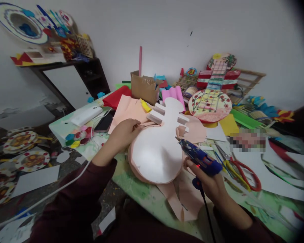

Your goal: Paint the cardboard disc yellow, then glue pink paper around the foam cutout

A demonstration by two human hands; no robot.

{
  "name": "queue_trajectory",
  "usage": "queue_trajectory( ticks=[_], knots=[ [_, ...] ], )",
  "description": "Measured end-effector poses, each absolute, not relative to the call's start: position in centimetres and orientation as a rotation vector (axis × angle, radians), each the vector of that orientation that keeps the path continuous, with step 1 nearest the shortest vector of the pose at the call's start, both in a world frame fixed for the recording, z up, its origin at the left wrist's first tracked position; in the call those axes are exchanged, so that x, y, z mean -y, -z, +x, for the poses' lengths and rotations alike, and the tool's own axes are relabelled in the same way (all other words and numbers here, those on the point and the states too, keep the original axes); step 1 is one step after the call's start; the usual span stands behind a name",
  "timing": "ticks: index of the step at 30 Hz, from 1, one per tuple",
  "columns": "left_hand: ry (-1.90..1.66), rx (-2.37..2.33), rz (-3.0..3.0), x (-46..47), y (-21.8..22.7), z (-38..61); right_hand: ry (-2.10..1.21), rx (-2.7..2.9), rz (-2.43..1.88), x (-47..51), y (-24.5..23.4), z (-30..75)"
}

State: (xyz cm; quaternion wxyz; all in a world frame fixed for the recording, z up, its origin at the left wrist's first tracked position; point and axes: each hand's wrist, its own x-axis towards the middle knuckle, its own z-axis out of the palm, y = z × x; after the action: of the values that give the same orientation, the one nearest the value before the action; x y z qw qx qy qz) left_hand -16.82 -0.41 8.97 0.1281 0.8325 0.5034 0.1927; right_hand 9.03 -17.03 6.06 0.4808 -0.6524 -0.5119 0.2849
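Observation:
A white foam guitar-shaped cutout [158, 148] lies on peach paper [131, 111] on the table, its round body toward me and its neck with small white cross blocks [167, 116] pointing away. My left hand [123, 135] rests closed on the cutout's left edge, fingers curled over the peach rim. My right hand [210, 184] grips a blue glue gun [199, 157], whose nozzle touches the right edge of the round body. A red light glows on the gun, and its black cord [207, 216] hangs down toward me.
Scissors with red handles [243, 172] lie right of the glue gun. A painted guitar model [211, 98], a cardboard box [144, 87], coloured papers, a phone [103, 123] and a white power bank [86, 115] crowd the table [139, 189]. Painted plates [20, 141] lie on the floor at left.

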Motion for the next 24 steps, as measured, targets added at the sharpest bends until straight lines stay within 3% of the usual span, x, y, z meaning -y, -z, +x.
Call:
queue_trajectory(
  ticks=[5,11,24],
  knots=[
    [-0.532,-1.129,2.685,-0.9,-10.8,-13.8,-0.767,1.317,-1.542,15.7,-6.8,7.3],
    [-0.259,-0.741,2.735,-3.5,-9.0,-13.2,-0.821,1.333,-1.597,15.1,-6.5,6.5],
    [-0.186,-0.817,2.461,-2.3,-9.8,-11.9,-0.896,1.054,-1.6,14.5,-5.4,7.8]
  ],
)
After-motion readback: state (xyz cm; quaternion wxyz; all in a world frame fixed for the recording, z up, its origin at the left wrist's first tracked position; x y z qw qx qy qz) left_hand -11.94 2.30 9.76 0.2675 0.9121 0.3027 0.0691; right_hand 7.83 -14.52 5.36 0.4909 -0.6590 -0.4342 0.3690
